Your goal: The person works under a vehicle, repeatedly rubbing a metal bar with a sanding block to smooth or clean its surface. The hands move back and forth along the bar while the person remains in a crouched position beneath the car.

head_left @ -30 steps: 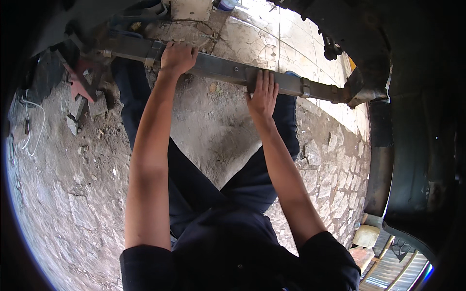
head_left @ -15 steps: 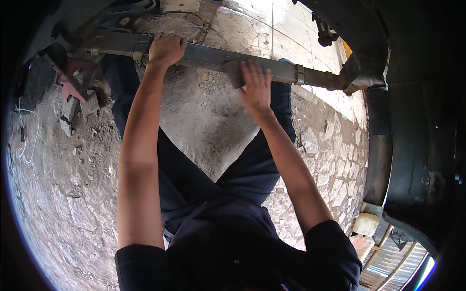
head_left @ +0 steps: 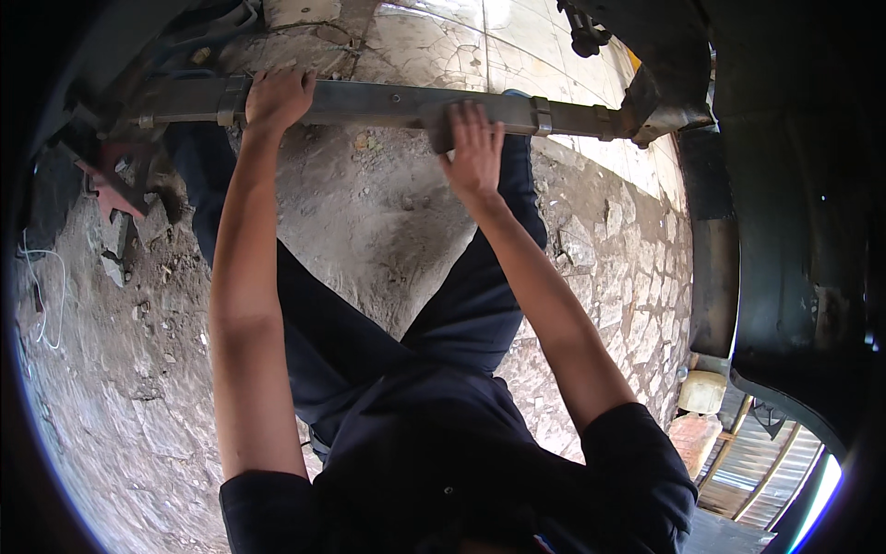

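Has dark trousers (head_left: pixel 318 319) stretched out and parted below, with the metal bar (head_left: pixel 360 103) crosswise above the lower legs. Holds a dark, blurred pad (head_left: pixel 437 129) against the bar under the nearly straight fingers of the right hand (head_left: pixel 477 159), and clasps the same bar farther left with the curled left hand (head_left: pixel 275 97). Has a reddish stand (head_left: pixel 120 197) on the ground (head_left: pixel 360 222) to the left and pale tiles (head_left: pixel 434 42) beyond the bar.
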